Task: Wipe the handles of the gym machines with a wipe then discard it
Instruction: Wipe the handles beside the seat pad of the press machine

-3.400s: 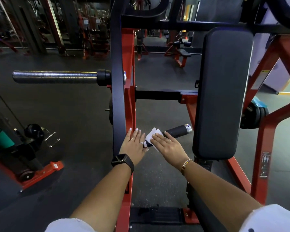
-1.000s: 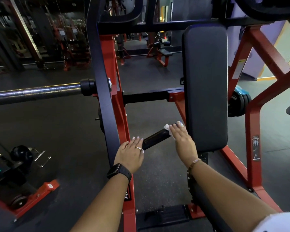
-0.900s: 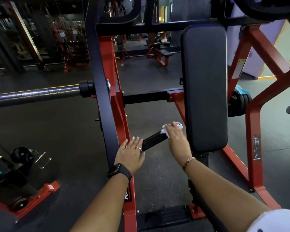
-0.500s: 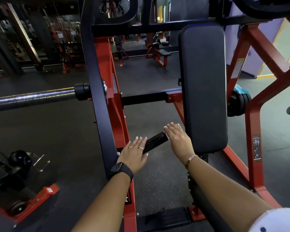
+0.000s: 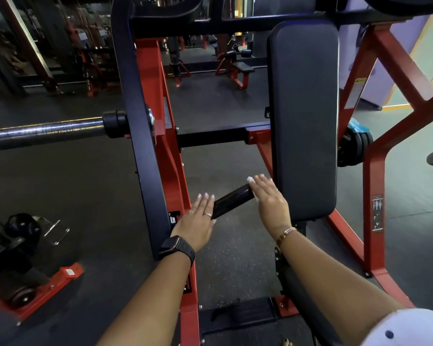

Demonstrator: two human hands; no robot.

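Wipe [image 5: 250, 180] pressed onto far end of black handle [image 5: 231, 202] by right hand [image 5: 269, 202].
Right fingers are laid straight and together over the wipe, with only white edges seen. Left hand [image 5: 196, 222] is rested flat at the handle's near end, beside red frame [image 5: 160, 136].

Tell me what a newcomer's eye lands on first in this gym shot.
In the middle, two bare hands meet on a black handle. The right hand presses a white wipe over its far end, and the left hand rests flat at its near end beside the red frame. Just right of them stands a tall black back pad, and a chrome bar juts out to the left edge.
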